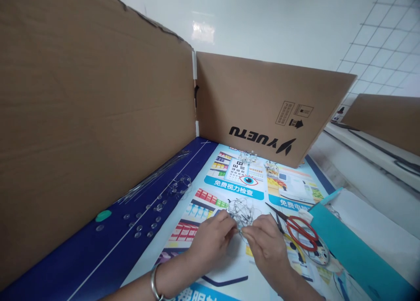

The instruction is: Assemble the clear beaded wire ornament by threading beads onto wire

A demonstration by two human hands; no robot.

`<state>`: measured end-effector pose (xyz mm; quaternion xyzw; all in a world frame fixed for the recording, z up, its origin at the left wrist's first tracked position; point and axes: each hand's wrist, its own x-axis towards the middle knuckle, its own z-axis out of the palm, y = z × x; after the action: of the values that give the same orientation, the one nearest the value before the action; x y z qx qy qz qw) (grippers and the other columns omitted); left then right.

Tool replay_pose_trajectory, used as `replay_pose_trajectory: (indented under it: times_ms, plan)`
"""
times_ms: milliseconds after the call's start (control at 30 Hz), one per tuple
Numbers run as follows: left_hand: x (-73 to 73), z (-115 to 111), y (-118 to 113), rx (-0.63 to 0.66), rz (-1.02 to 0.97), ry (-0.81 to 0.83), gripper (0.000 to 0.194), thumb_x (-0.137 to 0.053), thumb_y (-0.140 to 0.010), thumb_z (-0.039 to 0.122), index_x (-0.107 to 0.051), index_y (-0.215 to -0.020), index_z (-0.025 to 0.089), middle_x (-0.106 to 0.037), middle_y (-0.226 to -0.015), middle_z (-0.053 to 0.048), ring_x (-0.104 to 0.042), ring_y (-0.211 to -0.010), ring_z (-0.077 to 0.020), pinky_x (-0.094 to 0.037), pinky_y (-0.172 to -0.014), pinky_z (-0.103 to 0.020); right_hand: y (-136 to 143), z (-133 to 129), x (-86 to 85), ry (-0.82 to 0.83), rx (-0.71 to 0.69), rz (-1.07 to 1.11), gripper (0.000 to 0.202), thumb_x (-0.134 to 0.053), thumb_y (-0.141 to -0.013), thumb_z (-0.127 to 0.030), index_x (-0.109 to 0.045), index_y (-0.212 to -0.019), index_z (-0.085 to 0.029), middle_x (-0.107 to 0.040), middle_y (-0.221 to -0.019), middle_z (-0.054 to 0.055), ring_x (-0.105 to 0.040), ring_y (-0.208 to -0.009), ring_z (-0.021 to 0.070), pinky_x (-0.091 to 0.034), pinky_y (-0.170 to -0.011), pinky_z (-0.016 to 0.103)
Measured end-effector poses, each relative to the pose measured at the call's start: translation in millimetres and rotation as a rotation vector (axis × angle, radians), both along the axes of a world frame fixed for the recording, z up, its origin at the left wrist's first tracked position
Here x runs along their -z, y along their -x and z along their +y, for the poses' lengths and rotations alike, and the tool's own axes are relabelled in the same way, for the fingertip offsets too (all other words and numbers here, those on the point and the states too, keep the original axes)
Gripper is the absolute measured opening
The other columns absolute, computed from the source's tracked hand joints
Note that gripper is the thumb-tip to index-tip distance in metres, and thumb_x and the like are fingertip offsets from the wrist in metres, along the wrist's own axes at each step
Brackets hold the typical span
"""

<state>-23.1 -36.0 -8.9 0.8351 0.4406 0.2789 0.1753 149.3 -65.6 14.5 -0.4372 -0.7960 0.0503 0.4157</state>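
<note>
The fingertips of the left hand and right hand are pinched together on the near edge of the wire tangle, which sits between them over the printed mat. It should be light, springy and easily bent out of shape, with ends that may snag, so the firmer strands at its rim look the best hold (the loose loops would probably squash). Just right of the right hand lie red scissors and a yellow-handled tool. Farther right is a teal box, perhaps a folder, with something shiny by its edge, too blurred to name. Leftward, small see-through beads lie loose, in no container, near straight wires
</note>
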Motion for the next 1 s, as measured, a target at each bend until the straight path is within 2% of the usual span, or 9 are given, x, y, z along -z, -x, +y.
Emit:
replay_pose_trajectory:
  times_ms: [133,300,533,667,833,1000]
  plan:
    - [-1.6,5,4,-0.004,-0.001,0.011,0.021,-0.041,-0.081,0.008,-0.058,-0.079,0.02,-0.053,-0.079,-0.002,-0.052,-0.068,-0.0143,-0.037,-0.059,-0.023,-7,-1,-12.8,0.16,0.047,0.133,0.015,-0.051,-0.086,-0.022,-0.061,-0.075,-0.02,-0.055,-0.074,0.004,-0.052,-0.074,0.0188,-0.044,-0.066,0.032]
    - [0.8,13,9,-0.03,-0.068,0.048,0.019,-0.041,-0.086,0.015,-0.058,-0.08,0.02,-0.053,-0.079,-0.001,-0.053,-0.07,-0.0142,-0.04,-0.064,-0.022,-14,3,-18.2,0.318,0.055,0.24,0.021,-0.05,-0.087,-0.026,-0.055,-0.068,-0.02,-0.052,-0.072,0.002,-0.052,-0.07,0.0165,-0.042,-0.064,0.029]
    - [4.9,16,11,-0.047,-0.095,0.044,0.018,-0.042,-0.086,0.016,-0.059,-0.082,0.021,-0.054,-0.08,-0.002,-0.053,-0.071,-0.0151,-0.041,-0.066,-0.023,-12,6,-9.8,0.481,-0.236,0.204,0.022,-0.051,-0.086,-0.028,-0.053,-0.066,-0.019,-0.052,-0.073,0.001,-0.052,-0.069,0.0145,-0.044,-0.064,0.027]
    - [3.8,14,10,-0.038,-0.034,0.012,0.019,-0.04,-0.087,0.017,-0.058,-0.081,0.021,-0.054,-0.08,-0.002,-0.053,-0.072,-0.0158,-0.039,-0.065,-0.024,-9,6,-4.9,0.584,-0.31,0.183,0.022,-0.054,-0.084,-0.028,-0.053,-0.065,-0.019,-0.052,-0.071,0.0,-0.052,-0.067,0.0135,-0.043,-0.062,0.025]
    - [5.7,14,9,0.019,-0.001,-0.021,0.019,-0.042,-0.085,0.014,-0.06,-0.085,0.022,-0.055,-0.082,-0.002,-0.054,-0.075,-0.0159,-0.039,-0.066,-0.024,-4,5,6.6,0.616,-0.227,0.19,0.018,-0.057,-0.08,-0.019,-0.053,-0.063,-0.019,-0.05,-0.067,-0.002,-0.05,-0.064,0.0124,-0.04,-0.06,0.023]
    - [10.9,18,10,0.063,-0.113,0.034,0.019,-0.044,-0.081,0.01,-0.058,-0.088,0.021,-0.057,-0.083,-0.002,-0.055,-0.078,-0.0155,-0.041,-0.068,-0.023,-1,3,21.4,0.595,-0.125,0.247,0.012,-0.058,-0.079,-0.018,-0.056,-0.067,-0.018,-0.051,-0.066,-0.002,-0.049,-0.061,0.0117,-0.038,-0.057,0.022]
